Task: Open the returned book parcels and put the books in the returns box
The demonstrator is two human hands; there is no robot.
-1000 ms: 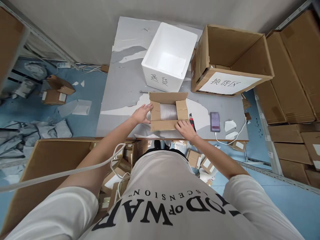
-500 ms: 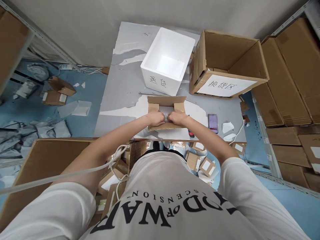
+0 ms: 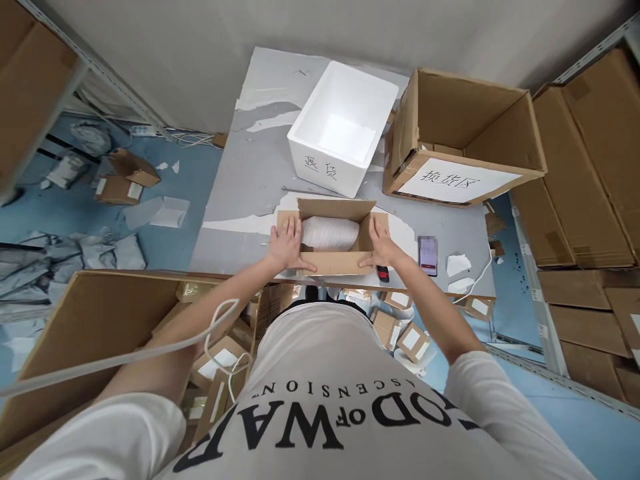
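Observation:
A small cardboard box (image 3: 336, 262) stands with its flaps spread near the front edge of the table. Inside it lies a roundish bundle in whitish, translucent wrap (image 3: 330, 233); what the wrap covers is hidden. My left hand (image 3: 287, 247) rests on the box's left flap and corner, fingers spread and thumb along the front flap. At the right end, my right hand (image 3: 381, 245) presses the other side flap with fingers stretched out. Just beside the box, below my right hand, is a red and black tool (image 3: 383, 274), too small to name surely.
Behind the box stand a white foam box (image 3: 320, 170) and a large cardboard carton (image 3: 465, 143) with a handwritten sheet. A phone (image 3: 428, 255) and paper scraps (image 3: 457, 265) lie to the right. A big open carton (image 3: 100, 313) with parcels is at lower left.
My hands have moved apart from inside the box to its two ends. The side flaps now fold outward, and the wrapped bundle shows. The view has shifted slightly.

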